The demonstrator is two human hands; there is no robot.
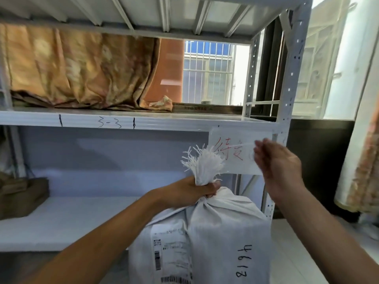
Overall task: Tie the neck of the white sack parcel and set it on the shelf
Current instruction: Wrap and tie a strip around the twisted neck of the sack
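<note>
The white sack parcel stands low in the middle, in front of the white metal shelf, with a shipping label and black handwritten digits on its side. My left hand is clenched around the gathered neck, and the frayed white top fans out above my fist. My right hand is raised to the right of the neck, fingers pinched on a thin white strand that runs up from the frayed top.
A paper sign with red writing hangs from the shelf board marked "3-3". Orange patterned cloth fills the upper level. A brown bundle lies on the lower board at the left. A window and curtain are at the right.
</note>
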